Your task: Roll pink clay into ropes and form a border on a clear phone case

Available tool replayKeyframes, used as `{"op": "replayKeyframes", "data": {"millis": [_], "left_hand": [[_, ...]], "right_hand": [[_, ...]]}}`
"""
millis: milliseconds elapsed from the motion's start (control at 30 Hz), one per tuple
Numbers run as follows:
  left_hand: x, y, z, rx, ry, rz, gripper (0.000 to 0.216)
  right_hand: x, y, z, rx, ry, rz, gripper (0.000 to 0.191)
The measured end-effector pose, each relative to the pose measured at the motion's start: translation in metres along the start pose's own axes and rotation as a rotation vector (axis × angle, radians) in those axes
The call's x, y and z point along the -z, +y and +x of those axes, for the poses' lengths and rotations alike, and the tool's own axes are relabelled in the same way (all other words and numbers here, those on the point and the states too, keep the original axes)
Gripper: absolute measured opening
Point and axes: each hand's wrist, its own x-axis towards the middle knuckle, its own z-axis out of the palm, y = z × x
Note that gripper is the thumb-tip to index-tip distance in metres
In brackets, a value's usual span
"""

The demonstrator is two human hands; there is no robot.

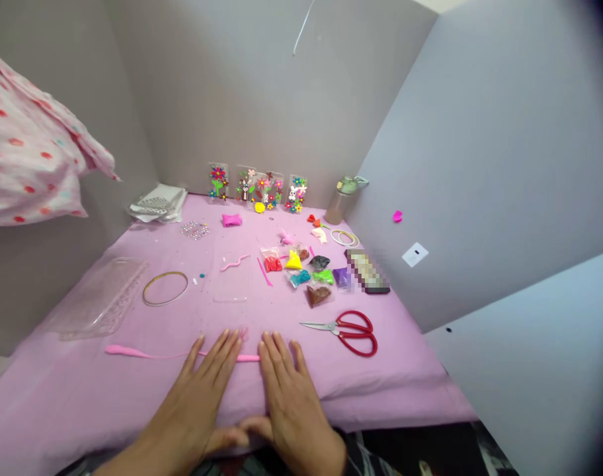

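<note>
Fingers of the left hand (202, 390) and right hand (291, 396) lie flat and spread, gripping nothing, pressed side by side on a thin pink clay strip (147, 355); it stretches leftward along the near edge of the pink cloth (58, 396). Red scissors (348, 332) lie near the right hand; small bags of coloured clay (306, 271) sit farther back.

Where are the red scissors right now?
In the head view the red scissors lie on the pink cloth, ahead and right of the right hand, just below the clay packets.
</note>
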Motion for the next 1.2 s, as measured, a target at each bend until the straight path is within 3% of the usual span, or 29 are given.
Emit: {"op": "replayKeyframes", "data": {"millis": [167, 333, 433, 667, 767, 933, 1033, 1200], "left_hand": [[0.017, 0.014, -0.036, -0.032, -0.052, 0.002, 0.13], [-0.004, -0.008, -0.006, 0.078, -0.04, 0.024, 0.116], [-0.007, -0.019, 0.001, 0.069, -0.041, 0.028, 0.108], [0.018, -0.003, -0.041, -0.006, -0.07, 0.013, 0.129], [0.013, -0.007, -0.03, 0.041, -0.024, 0.037, 0.123], [-0.002, -0.021, -0.012, 0.054, 0.026, 0.039, 0.123], [-0.002, -0.015, -0.028, 0.042, 0.008, 0.028, 0.123], [0.012, 0.005, -0.059, 0.006, 0.008, 0.039, 0.131]], "right_hand": [[0.003, -0.003, -0.039, 0.083, 0.013, -0.012, 0.099], [0.0, 0.012, -0.009, -0.046, 0.001, -0.016, 0.088], [0.001, 0.019, -0.003, -0.086, -0.003, -0.018, 0.088], [0.004, 0.015, -0.049, 0.02, 0.021, -0.047, 0.096], [0.01, 0.017, -0.036, -0.037, 0.011, -0.035, 0.092], [0.017, 0.002, 0.018, -0.03, 0.026, 0.015, 0.098], [0.011, -0.019, 0.031, 0.073, 0.016, 0.043, 0.096], [0.004, -0.038, 0.008, 0.217, 0.009, 0.028, 0.093]]}}
